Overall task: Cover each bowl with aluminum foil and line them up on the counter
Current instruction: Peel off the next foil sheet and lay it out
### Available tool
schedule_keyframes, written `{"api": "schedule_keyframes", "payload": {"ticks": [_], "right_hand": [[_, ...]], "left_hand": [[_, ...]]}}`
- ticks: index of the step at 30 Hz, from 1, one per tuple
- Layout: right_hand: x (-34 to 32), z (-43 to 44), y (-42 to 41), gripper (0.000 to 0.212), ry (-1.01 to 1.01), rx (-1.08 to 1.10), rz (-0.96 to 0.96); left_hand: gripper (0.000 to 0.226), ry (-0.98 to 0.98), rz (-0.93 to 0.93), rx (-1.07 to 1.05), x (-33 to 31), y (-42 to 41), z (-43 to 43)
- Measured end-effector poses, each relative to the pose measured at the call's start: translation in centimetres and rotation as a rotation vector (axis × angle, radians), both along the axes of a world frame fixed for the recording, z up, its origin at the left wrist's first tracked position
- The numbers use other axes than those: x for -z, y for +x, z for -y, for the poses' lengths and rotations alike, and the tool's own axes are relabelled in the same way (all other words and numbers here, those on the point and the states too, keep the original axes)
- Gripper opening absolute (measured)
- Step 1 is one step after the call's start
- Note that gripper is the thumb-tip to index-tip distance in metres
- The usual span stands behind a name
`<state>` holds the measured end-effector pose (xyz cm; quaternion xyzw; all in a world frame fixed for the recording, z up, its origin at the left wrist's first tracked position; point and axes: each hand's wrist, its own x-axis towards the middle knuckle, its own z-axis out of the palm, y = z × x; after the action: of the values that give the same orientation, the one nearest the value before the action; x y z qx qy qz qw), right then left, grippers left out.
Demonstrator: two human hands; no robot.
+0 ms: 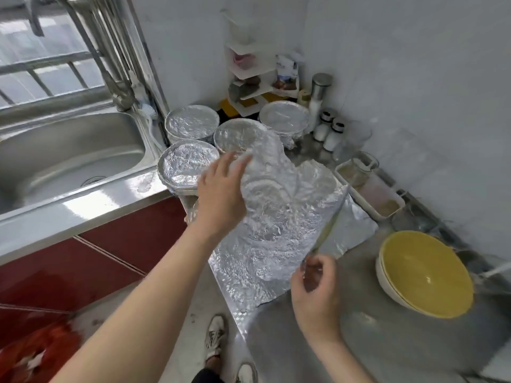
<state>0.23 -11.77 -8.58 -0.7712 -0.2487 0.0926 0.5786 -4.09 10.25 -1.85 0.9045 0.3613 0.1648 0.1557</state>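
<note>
A crinkled sheet of aluminum foil (279,205) hangs over the steel counter (359,327). My left hand (221,194) grips its far left edge, and my right hand (315,280) pinches its near right corner. Under it lies a second, flat foil sheet (249,283). Several foil-covered bowls stand behind: one at the back left (191,123), one in the middle (237,135), one at the back right (284,117), one nearest the sink (188,164). At the right, a stack of uncovered yellow bowls (425,275) stands on the counter.
A steel sink (69,156) with a faucet (121,98) lies to the left. Salt shakers (329,131), a steel canister (320,84), a white corner rack (249,78) and a white tray of seasonings (370,189) line the back wall. Red cabinet fronts (110,250) sit below.
</note>
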Motion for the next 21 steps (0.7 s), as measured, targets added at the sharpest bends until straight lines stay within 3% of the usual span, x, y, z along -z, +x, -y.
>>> {"api": "schedule_keyframes", "payload": {"ticks": [3, 5, 10, 12, 14, 16, 19, 21], "right_hand": [[0.0, -1.4, -1.5, 0.044, 0.048, -0.007, 0.001], [-0.1, -2.3, -2.2, 0.051, 0.08, 0.0, -0.02], [0.0, -2.8, -3.3, 0.041, 0.089, -0.146, -0.063], [0.1, -1.9, -2.0, 0.042, 0.047, -0.129, 0.044], [0.7, -0.7, 1.0, 0.054, -0.015, -0.028, 0.094], [1.6, 0.3, 5.1, 0.071, -0.086, 0.054, -0.041], [2.5, 1.0, 10.0, 0.093, -0.251, -0.012, -0.242], [2.7, 1.0, 11.1, 0.084, -0.332, -0.106, -0.241]], "left_hand": [[0.094, -0.266, -0.063, 0.29, 4.2, -3.3, 4.8], [0.089, -0.433, -0.105, 0.319, 7.8, -5.7, 7.9], [0.033, -0.495, 0.301, 0.015, 10.6, -6.2, 10.5], [0.042, -0.581, 0.351, -0.136, 10.2, -6.4, 10.1], [0.054, -0.665, 0.366, -0.158, 10.6, -7.5, 9.2], [0.051, -0.718, 0.378, -0.191, 10.8, -9.0, 7.9], [0.045, -0.811, 0.407, -0.211, 10.9, -10.6, 6.2], [0.052, -0.841, 0.411, -0.21, 10.8, -11.3, 5.5]]}}
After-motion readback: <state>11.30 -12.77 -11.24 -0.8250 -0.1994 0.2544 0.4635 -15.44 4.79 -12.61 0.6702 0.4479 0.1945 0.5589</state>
